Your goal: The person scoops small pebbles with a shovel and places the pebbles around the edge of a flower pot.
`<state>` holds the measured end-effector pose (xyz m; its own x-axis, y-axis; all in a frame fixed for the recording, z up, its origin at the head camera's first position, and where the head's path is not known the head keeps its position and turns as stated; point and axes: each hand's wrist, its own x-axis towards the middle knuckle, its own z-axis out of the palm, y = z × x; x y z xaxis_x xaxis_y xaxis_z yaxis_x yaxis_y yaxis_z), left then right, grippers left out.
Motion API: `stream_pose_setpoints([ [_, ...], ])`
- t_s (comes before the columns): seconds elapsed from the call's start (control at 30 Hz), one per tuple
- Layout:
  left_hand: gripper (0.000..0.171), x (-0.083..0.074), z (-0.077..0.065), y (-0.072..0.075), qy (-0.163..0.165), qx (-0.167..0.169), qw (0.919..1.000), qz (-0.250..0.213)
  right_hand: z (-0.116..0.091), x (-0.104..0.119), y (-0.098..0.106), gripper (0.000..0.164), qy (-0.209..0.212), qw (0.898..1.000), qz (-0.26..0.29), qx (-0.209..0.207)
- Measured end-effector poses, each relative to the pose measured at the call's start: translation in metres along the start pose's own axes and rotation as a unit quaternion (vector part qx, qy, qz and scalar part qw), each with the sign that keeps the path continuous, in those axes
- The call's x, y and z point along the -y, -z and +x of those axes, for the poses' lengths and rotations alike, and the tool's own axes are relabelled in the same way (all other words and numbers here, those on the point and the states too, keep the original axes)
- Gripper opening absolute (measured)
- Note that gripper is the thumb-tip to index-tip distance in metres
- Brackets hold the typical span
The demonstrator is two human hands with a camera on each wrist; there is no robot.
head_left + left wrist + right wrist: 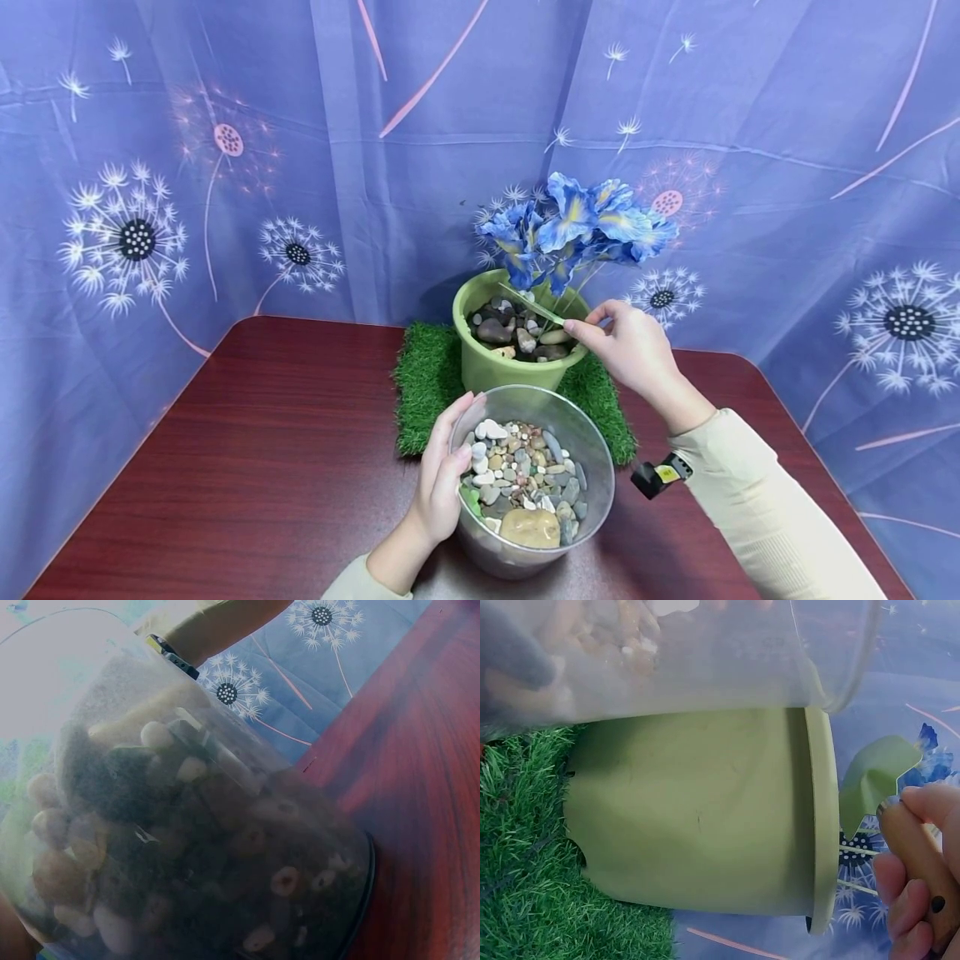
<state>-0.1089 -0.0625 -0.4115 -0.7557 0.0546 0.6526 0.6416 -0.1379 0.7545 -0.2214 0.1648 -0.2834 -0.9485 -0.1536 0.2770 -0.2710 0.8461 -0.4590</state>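
My right hand (633, 346) grips the wooden handle (919, 862) of a small garden trowel (874, 780) with a green blade. In the head view the blade reaches over the rim of a green flowerpot (517, 375), above dark stones (495, 331). Blue artificial irises (573, 221) stand in that pot. My left hand (438, 483) holds the left side of a clear plastic bucket (596, 492), fingers along its wall. Pebbles (517, 467), a large tan stone (531, 527) and a bit of something green (471, 500) lie inside the bucket.
The flowerpot stands on a square of artificial grass (427, 400) on a dark red wooden table (300, 467). The bucket is just in front of the pot. A blue curtain (420, 208) with dandelion prints hangs behind and along both sides.
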Motion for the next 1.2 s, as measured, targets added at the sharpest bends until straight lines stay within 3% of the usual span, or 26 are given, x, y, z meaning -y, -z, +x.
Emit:
stream_pose_setpoints([
  [1.2,0.053,-0.001,0.0,0.0,-0.005,-0.004,0.9999,0.008,-0.0065,-0.0021,0.0042,0.049,-0.021,0.999,0.042,0.024],
])
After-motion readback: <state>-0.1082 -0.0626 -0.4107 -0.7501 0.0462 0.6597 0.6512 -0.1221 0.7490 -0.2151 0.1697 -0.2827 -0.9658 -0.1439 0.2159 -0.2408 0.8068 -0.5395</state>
